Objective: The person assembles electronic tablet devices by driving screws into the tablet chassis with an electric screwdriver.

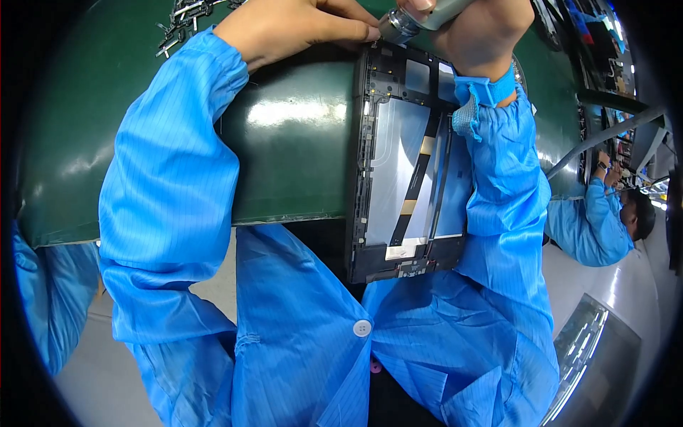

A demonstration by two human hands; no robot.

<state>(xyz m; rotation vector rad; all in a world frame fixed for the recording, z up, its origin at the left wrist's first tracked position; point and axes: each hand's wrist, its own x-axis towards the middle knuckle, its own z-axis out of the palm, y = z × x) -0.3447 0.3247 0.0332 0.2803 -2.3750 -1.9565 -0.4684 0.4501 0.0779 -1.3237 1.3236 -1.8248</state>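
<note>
An opened tablet (395, 135) with a black frame and a silvery inside lies at the front of a green table, its near end jutting past the edge. A dark flat ribbon cable (417, 178) runs slantwise across it. My right hand (491, 32) is wrapped round a grey power screwdriver (398, 27), whose metal nose meets the tablet's far left corner. Beside that nose, my left hand (292, 28) has its thumb and fingers drawn together. What they pinch, if anything, is hidden. The bit's tip cannot be made out either.
Small black and silver parts (188, 18) lie loose at the table's (292, 178) far left. A blue wrist strap (489, 91) circles my right wrist. One co-worker (590, 224) sits at the right; another person's blue sleeve (53, 299) shows at the left. Grey bars (605, 139) cross at right.
</note>
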